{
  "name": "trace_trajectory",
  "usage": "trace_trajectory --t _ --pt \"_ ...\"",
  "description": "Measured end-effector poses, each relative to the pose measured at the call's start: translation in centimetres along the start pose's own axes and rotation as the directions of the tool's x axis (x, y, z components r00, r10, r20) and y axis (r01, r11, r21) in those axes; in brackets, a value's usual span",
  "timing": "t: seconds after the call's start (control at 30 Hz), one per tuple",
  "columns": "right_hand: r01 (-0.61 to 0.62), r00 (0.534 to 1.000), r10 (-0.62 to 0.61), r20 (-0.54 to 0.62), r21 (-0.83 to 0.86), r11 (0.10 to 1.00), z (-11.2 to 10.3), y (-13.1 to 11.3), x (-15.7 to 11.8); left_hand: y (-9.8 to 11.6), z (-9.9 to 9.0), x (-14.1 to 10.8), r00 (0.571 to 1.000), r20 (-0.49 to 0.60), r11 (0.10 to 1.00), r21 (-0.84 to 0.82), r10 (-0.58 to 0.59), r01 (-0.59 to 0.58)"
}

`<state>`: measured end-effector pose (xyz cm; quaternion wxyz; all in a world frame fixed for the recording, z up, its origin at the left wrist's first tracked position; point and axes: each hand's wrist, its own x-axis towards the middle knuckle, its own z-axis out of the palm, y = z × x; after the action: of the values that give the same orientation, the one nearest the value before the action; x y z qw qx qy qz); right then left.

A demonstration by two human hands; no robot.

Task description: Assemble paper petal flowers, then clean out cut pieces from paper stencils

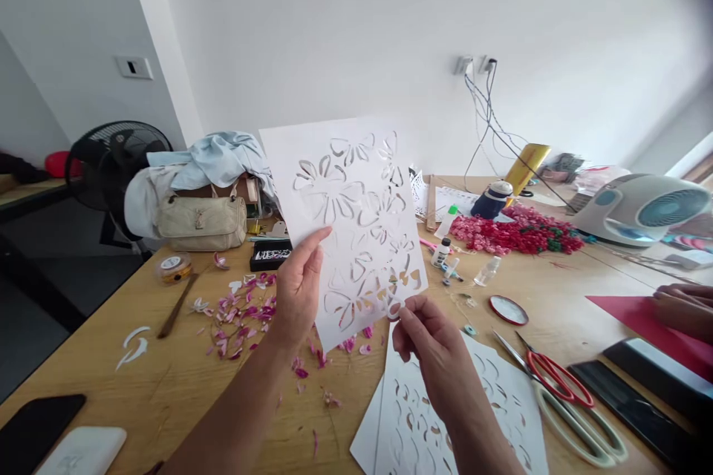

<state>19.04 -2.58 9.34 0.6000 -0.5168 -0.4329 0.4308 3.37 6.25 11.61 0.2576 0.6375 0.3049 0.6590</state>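
Observation:
A white paper sheet with cut-out butterfly and petal shapes (345,237) is held up, tilted, above the wooden table. On its left edge my left hand (301,278) pinches it, thumb in front. My right hand (426,326) closes its thumb and fingers on the lower right corner of the same sheet. Beneath my right hand lie more white sheets with curved cut-outs (409,415). Pink and white petals (239,315) are scattered on the table to the left, partly behind my left forearm.
Red-handled scissors (560,378) and white-handled scissors (584,423) lie right of the sheets. Another person's hand (685,312) rests on red paper (640,312). Small bottles (440,252) and a round lid (509,310) are farther back. A wooden-handled tool (177,306) and phone (41,423) lie left.

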Motion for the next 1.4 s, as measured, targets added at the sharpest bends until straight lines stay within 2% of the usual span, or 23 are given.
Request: trace_trajectory --t 0.1,0.17,0.23,0.33,0.4,0.47,0.6,0.67,0.77,0.83,0.9,1.03,1.13,1.4 --pt "-0.021 1.000 0.022 0.001 -0.115 0.993 -0.6 1.3 0.0 -0.2 -0.7 0.5 0.996 -0.081 0.999 -0.025 0.029 -0.031" --pt "-0.097 0.995 0.102 0.006 -0.262 0.960 -1.2 2.9 0.3 -0.3 -1.1 0.9 0.991 -0.125 0.997 -0.057 0.051 -0.059" --pt "-0.176 0.980 0.198 0.001 -0.449 0.876 -1.6 5.0 0.6 -0.3 -1.3 1.1 0.988 -0.141 0.994 -0.084 0.064 -0.076" --pt "-0.176 0.971 0.237 -0.001 -0.673 0.718 -1.6 7.7 1.0 -0.3 -1.5 1.2 0.988 -0.140 0.991 -0.106 0.069 -0.084" --pt "-0.143 0.974 0.225 0.016 -0.727 0.671 -1.2 8.8 1.1 -0.3 -1.4 1.2 0.989 -0.133 0.991 -0.115 0.059 -0.074" --pt "-0.114 0.977 0.211 0.042 -0.731 0.672 -0.8 9.2 1.0 -0.2 -1.3 1.1 0.993 -0.118 0.992 -0.122 0.028 -0.042" --pt "-0.025 0.985 0.141 0.098 -0.730 0.683 -0.1 7.9 0.2 -0.1 -0.9 0.9 0.995 -0.092 0.991 -0.134 -0.037 0.024" --pt "-0.046 0.981 0.159 0.111 -0.665 0.745 0.1 6.1 -0.4 -0.2 -0.6 0.7 0.994 -0.093 0.988 -0.147 -0.052 0.038" --pt "-0.141 0.952 0.240 0.192 -0.420 0.897 0.3 2.5 -1.3 -0.2 -0.2 0.4 0.994 -0.091 0.984 -0.171 -0.069 0.052" --pt "-0.156 0.944 0.213 0.253 -0.230 0.961 0.6 0.4 -1.6 -0.1 0.0 0.2 0.994 -0.071 0.982 -0.177 -0.079 0.065" --pt "-0.149 0.951 0.164 0.262 -0.076 0.986 1.1 -1.0 -1.6 0.2 0.1 -0.1 0.995 -0.040 0.983 -0.166 -0.091 0.083" --pt "-0.208 0.959 0.169 0.229 0.157 0.965 2.5 -1.6 -1.2 0.7 0.2 -0.4 0.993 0.006 0.984 -0.133 -0.116 0.116" --pt "-0.251 0.960 0.198 0.200 0.289 0.924 3.5 -1.3 -1.0 0.8 0.3 -0.5 0.994 -0.002 0.987 -0.116 -0.114 0.113" --pt "-0.251 0.966 0.196 0.171 0.418 0.873 4.1 -1.3 -0.1 0.9 0.5 -0.8 0.996 -0.001 0.994 -0.060 -0.090 0.090"
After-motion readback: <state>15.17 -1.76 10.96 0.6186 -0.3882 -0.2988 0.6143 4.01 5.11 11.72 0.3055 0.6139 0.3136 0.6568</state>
